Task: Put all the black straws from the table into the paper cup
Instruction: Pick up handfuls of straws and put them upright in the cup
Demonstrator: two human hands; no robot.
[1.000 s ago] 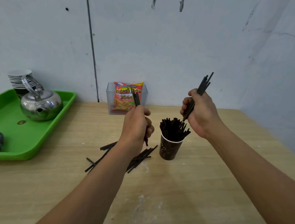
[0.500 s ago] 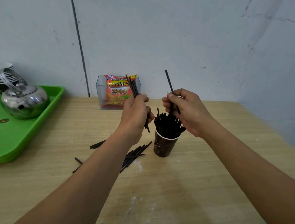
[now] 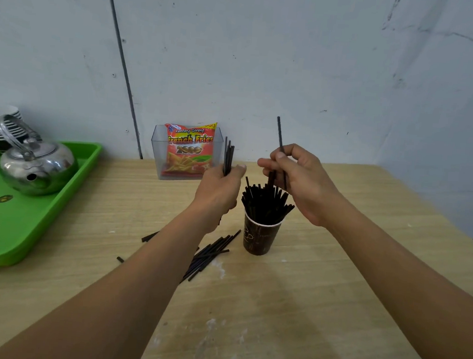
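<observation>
A snack packet (image 3: 188, 152) in a clear box is printed "Kentang Goreng French Fries 2000". A straw bundle (image 3: 228, 156) is clenched in the left hand (image 3: 220, 188); a single straw (image 3: 280, 137) is pinched by the right hand (image 3: 300, 175) over the paper cup (image 3: 259, 237).

One view only — head-worn, wide-angle, looking forward and down across the wooden table (image 3: 332, 314) toward the wall (image 3: 296, 56) along its far edge. Both forearms enter from the bottom corners, so the hands sit close, mid-frame. Left edge of the table falls outside the frame; right edge runs off at an angle — straight lines bend near the borders.
</observation>
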